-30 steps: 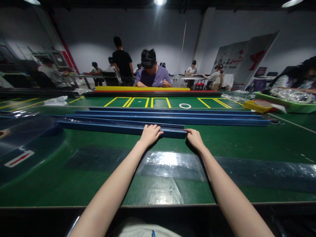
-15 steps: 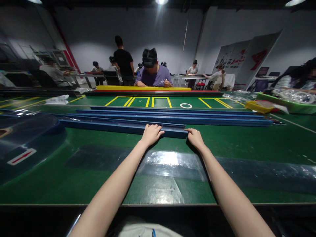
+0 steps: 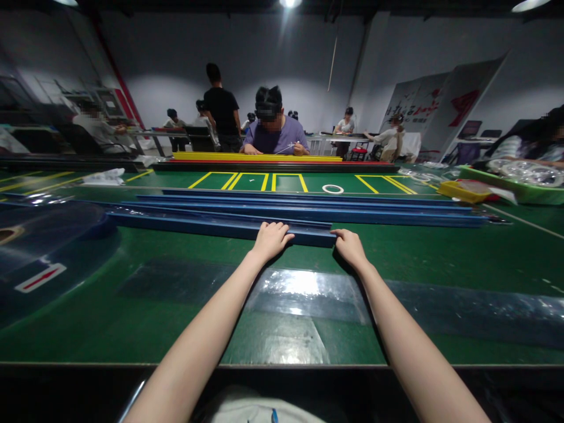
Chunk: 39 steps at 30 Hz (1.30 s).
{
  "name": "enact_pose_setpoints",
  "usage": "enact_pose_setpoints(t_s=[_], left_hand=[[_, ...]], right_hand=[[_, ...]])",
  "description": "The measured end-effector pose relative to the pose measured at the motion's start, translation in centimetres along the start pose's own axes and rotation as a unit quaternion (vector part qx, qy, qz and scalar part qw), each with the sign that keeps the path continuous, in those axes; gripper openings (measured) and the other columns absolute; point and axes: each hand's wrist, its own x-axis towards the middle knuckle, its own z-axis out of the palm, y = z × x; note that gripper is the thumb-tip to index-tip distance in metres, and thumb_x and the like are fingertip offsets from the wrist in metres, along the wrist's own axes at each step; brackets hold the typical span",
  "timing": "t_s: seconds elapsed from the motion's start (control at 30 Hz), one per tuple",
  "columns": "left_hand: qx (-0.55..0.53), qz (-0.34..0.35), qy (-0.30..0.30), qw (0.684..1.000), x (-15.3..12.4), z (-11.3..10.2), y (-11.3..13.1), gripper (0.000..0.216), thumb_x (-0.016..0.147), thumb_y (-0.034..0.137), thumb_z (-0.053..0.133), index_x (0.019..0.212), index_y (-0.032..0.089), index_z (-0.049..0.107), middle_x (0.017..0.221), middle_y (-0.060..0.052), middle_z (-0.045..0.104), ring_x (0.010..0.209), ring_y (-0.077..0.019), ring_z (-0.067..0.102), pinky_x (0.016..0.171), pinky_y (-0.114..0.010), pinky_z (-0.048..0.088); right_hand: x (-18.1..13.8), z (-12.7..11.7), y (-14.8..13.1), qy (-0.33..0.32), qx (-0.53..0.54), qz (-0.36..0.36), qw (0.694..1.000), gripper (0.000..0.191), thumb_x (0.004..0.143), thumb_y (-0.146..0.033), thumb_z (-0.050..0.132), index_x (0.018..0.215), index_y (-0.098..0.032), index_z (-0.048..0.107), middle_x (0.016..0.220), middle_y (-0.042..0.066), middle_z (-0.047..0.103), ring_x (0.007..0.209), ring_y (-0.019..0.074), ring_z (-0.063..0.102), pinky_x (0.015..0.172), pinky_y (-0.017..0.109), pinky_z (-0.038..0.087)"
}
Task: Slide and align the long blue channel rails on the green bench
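Note:
A long blue channel strip (image 3: 194, 224) lies across the green table (image 3: 106, 311) in front of me. My left hand (image 3: 269, 239) rests on top of it near its right end, fingers curled over the far edge. At the strip's right end my right hand (image 3: 350, 247) grips the tip, fingers closed on it. Several longer blue strips (image 3: 374, 212) lie just behind, parallel to the near one.
A person in a purple shirt (image 3: 273, 136) sits across the table behind a yellow strip (image 3: 255, 157). A white ring (image 3: 332, 188) lies on the yellow-lined area. A yellow tray (image 3: 458, 189) and green tray (image 3: 511, 187) stand at the right. Dark plastic sheeting (image 3: 48, 247) covers the left.

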Motion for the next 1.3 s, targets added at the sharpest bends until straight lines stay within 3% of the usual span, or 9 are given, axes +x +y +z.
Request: enact_pose_setpoints(t_s=[1.3], left_hand=[[-0.006,-0.007,-0.013,1.000,0.05,-0.07,0.04,0.033,0.093,0.043,0.036,0.089,0.017,0.058,0.096,-0.007,0.065,0.090,-0.0222,0.056,0.075,-0.033,0.031]], right_hand=[[-0.07,-0.47,-0.47,-0.032,-0.050,0.015,0.998,0.043,0.075,-0.011,0.036,0.104,-0.016,0.068,0.108,0.011,0.067,0.104,0.0209,0.059,0.087,0.026,0.041]])
